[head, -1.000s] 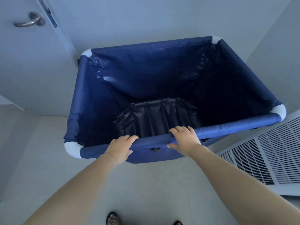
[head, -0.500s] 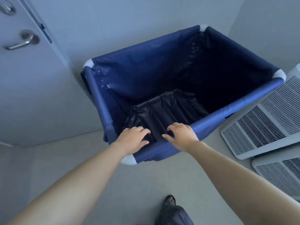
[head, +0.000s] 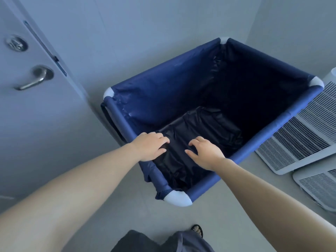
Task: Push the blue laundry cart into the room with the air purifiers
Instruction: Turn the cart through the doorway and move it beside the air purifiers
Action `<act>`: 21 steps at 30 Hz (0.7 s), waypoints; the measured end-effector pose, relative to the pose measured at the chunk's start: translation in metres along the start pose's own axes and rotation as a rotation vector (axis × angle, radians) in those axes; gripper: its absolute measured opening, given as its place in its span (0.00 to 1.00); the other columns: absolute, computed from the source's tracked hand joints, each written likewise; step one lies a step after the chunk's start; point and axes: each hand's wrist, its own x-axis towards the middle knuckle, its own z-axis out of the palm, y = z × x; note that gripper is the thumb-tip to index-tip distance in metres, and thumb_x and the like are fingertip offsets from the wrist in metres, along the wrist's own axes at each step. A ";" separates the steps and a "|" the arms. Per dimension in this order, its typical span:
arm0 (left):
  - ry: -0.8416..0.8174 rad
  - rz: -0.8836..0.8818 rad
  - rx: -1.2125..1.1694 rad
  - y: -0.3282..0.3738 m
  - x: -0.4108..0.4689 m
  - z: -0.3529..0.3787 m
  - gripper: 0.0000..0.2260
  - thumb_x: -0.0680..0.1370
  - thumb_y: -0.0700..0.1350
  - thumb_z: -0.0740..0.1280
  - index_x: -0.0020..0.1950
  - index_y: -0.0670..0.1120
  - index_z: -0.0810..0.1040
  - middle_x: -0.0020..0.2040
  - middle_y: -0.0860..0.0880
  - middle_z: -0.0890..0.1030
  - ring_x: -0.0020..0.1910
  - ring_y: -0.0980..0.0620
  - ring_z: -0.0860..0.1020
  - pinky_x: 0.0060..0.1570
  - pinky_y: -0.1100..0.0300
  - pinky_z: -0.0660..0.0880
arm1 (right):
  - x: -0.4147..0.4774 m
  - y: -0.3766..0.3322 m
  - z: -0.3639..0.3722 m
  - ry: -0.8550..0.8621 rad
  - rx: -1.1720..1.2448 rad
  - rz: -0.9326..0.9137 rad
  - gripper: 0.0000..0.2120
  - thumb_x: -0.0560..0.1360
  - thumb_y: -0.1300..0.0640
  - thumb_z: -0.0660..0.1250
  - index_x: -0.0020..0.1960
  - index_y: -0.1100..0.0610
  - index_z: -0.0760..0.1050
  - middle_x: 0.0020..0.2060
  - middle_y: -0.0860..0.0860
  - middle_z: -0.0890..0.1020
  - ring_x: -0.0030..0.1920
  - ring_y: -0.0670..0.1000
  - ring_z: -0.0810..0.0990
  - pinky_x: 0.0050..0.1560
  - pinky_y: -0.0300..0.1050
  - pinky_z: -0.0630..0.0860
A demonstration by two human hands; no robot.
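The blue laundry cart (head: pixel 163 88) stands on the floor close to the wall, one white corner cap pointing at me. Crumpled black fabric (head: pixel 200 135) lies in its bottom. My left hand (head: pixel 148 146) lies over the cart's left top rail, its fingers curled over the inner side. My right hand (head: pixel 205 153) is over the inside of the cart, just past the right rail, with its fingers spread and nothing in them. Two white air purifiers (head: pixel 300 142) with slatted grilles lie right beside the cart's right side.
A grey door (head: pixel 36 133) with a metal lever handle (head: pixel 36 77) and a round lock (head: pixel 16 42) is at the left. The second purifier (head: pixel 320 188) lies nearer to me. My sandalled foot (head: pixel 197 230) is on the pale floor (head: pixel 118 206).
The cart has swung clockwise and moved right, up beside the purifiers, with its near corner toward me. My right hand has come off the rail; the left has shifted onto the side rail.
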 end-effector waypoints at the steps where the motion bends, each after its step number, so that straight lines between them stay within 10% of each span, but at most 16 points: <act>1: -0.003 0.006 -0.005 -0.009 0.002 0.000 0.17 0.81 0.54 0.55 0.70 0.52 0.66 0.67 0.51 0.72 0.64 0.48 0.70 0.60 0.49 0.69 | 0.004 -0.007 0.000 0.012 0.012 0.017 0.21 0.78 0.41 0.56 0.65 0.53 0.69 0.62 0.50 0.72 0.56 0.53 0.75 0.51 0.50 0.75; 10: -0.140 0.268 0.169 -0.102 0.009 0.025 0.27 0.74 0.32 0.59 0.70 0.53 0.65 0.66 0.50 0.70 0.61 0.48 0.70 0.54 0.54 0.69 | 0.028 -0.085 0.044 0.060 0.120 0.255 0.17 0.78 0.44 0.56 0.61 0.53 0.71 0.59 0.50 0.74 0.58 0.53 0.74 0.54 0.51 0.74; 21: -0.173 0.475 0.232 -0.147 0.029 0.039 0.19 0.78 0.45 0.61 0.69 0.53 0.65 0.67 0.50 0.70 0.65 0.48 0.69 0.59 0.54 0.68 | 0.024 -0.158 0.100 0.082 0.176 0.488 0.20 0.77 0.40 0.54 0.57 0.53 0.73 0.56 0.50 0.75 0.55 0.53 0.74 0.48 0.48 0.73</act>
